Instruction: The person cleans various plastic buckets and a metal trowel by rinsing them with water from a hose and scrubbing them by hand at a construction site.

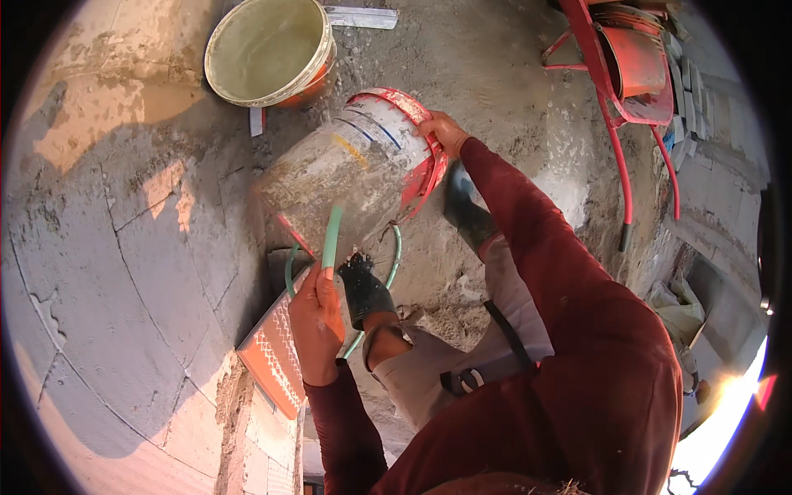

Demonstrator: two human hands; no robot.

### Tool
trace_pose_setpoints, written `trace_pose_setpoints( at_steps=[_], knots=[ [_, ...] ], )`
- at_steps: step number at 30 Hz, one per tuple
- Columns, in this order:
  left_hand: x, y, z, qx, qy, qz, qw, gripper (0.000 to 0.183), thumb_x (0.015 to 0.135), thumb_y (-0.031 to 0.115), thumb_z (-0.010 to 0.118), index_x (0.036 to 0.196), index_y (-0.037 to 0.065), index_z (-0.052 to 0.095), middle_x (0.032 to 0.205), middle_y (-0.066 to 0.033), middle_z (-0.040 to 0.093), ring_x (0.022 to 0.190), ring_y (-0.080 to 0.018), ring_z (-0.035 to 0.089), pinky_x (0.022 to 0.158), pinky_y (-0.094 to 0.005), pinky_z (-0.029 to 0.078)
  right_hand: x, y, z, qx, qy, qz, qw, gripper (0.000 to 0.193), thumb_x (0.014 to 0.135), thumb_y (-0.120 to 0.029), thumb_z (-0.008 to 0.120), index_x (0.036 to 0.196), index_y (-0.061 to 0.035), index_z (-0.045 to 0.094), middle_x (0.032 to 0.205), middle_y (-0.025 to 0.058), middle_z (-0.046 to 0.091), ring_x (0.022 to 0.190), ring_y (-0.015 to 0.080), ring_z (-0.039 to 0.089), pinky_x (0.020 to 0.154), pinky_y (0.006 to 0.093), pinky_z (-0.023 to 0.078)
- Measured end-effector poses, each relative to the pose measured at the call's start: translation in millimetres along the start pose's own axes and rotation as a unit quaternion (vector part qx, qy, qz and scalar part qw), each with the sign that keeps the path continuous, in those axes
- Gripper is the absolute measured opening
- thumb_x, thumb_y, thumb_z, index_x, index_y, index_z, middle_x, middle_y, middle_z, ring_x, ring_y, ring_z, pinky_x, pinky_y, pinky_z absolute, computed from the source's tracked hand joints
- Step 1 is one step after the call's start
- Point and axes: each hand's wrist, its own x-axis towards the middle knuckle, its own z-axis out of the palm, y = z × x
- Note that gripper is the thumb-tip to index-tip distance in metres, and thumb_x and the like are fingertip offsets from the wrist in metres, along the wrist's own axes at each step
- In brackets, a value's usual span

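A white bucket (351, 157) with a red rim lies tilted in front of me, its side smeared with grey mortar. My right hand (443, 132) grips that rim at the far right end of it. In my left hand (318, 309) is a green hose (332, 235), its end pointing up at the bucket's mortar-stained side. The rest of the hose loops behind my hand and down past my boot. Whether water is running from it is hard to tell.
A second bucket (268, 51), holding cloudy liquid, stands at the upper left. A red wheelbarrow (610, 91) is at the upper right. An orange hollow brick (276, 355) leans by the block wall (124, 272) on the left. My dark boots (363, 289) are close to the tilted bucket.
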Motion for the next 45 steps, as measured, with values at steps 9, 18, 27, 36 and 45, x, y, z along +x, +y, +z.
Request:
trace_pose_setpoints(
  at_steps=[9,18,27,36,45],
  knots=[
    [-4,35,-8,0.087,0.044,0.033,0.995,0.037,0.101,0.030,0.049,0.115,-0.001,0.064,0.064,0.0013,0.049,0.056,-0.0070,0.042,0.049,-0.0242,0.034,0,-34,-65,0.016,0.016,0.042,0.999,0.034,0.071,-0.008,0.067,0.104,0.0004,0.065,0.094,0.0123,0.069,0.082,0.0231,0.068,0.080,0.0394,0.056],
    [-12,30,-36,-0.032,0.072,-0.050,0.996,0.034,0.102,0.028,0.048,0.111,-0.001,0.064,0.066,0.0031,0.044,0.058,-0.0045,0.038,0.049,-0.0211,0.030,-41,-23,54,-0.456,0.132,-0.149,0.868,0.037,0.068,-0.019,0.071,0.096,0.0031,0.063,0.088,0.0195,0.068,0.080,0.0312,0.068,0.072,0.0418,0.054],
    [-29,4,-72,-0.131,0.119,-0.108,0.978,0.040,0.101,0.037,0.049,0.116,0.002,0.062,0.063,0.0023,0.042,0.046,-0.0035,0.032,0.042,-0.0199,0.026,-60,113,207,-0.631,-0.023,-0.410,0.658,0.016,0.074,-0.018,0.059,0.089,-0.0115,0.059,0.077,0.0030,0.061,0.080,0.0238,0.064,0.060,0.0427,0.051],
    [25,-52,-68,-0.407,0.062,-0.208,0.887,0.034,0.100,0.037,0.048,0.114,0.008,0.059,0.067,0.0025,0.045,0.049,-0.0053,0.037,0.046,-0.0234,0.033,-5,132,257,-0.705,-0.040,-0.534,0.465,0.028,0.080,-0.021,0.057,0.107,-0.0180,0.063,0.109,0.0045,0.060,0.112,0.0210,0.054,0.095,0.0477,0.040],
    [140,-114,-62,-0.656,-0.001,-0.185,0.732,0.029,0.103,0.029,0.041,0.107,0.005,0.056,0.074,-0.0007,0.050,0.056,-0.0077,0.043,0.053,-0.0263,0.039,-135,131,240,0.010,-0.306,0.083,0.948,0.040,0.102,-0.032,0.046,0.127,-0.0021,0.053,0.106,0.0068,0.057,0.110,0.0194,0.051,0.104,0.0353,0.034]
  ],
)
